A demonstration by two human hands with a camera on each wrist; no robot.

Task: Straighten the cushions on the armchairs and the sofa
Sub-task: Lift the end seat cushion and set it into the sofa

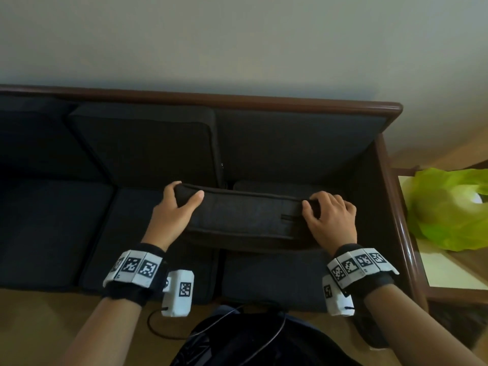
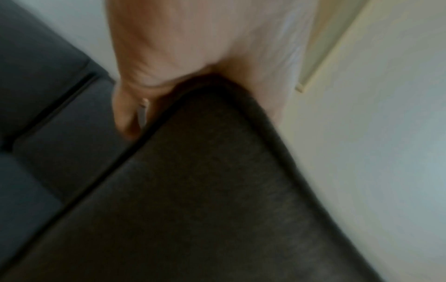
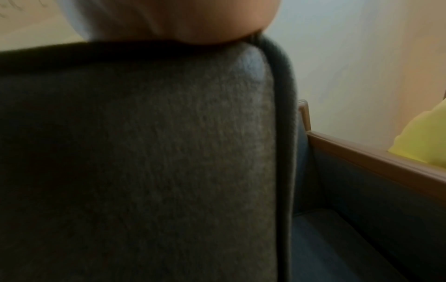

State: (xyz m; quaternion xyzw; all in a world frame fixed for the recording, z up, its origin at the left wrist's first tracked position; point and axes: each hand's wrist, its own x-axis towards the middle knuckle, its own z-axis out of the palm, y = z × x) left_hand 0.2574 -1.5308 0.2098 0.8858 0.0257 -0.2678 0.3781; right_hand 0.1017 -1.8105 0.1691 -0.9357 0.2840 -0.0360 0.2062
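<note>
A dark grey back cushion (image 1: pixel 243 215) is held up above the right seat of the sofa (image 1: pixel 237 101), its top edge towards me. My left hand (image 1: pixel 175 204) grips its upper left corner, thumb on the near face and fingers curled over the far side. My right hand (image 1: pixel 328 215) grips the upper right corner the same way. The left wrist view shows the cushion (image 2: pixel 205 190) filling the frame under my left hand (image 2: pixel 169 57). In the right wrist view the cushion (image 3: pixel 144 152) sits under my right hand (image 3: pixel 193 19). Another back cushion (image 1: pixel 145 143) leans against the sofa's backrest.
The sofa's wooden arm (image 1: pixel 396 207) runs along the right. Beyond it stands a side table (image 1: pixel 443 276) with a green plastic bag (image 1: pixel 449 207) on it. A pale wall (image 1: pixel 237 43) rises behind the sofa. Seat cushions (image 1: pixel 52 228) lie to the left.
</note>
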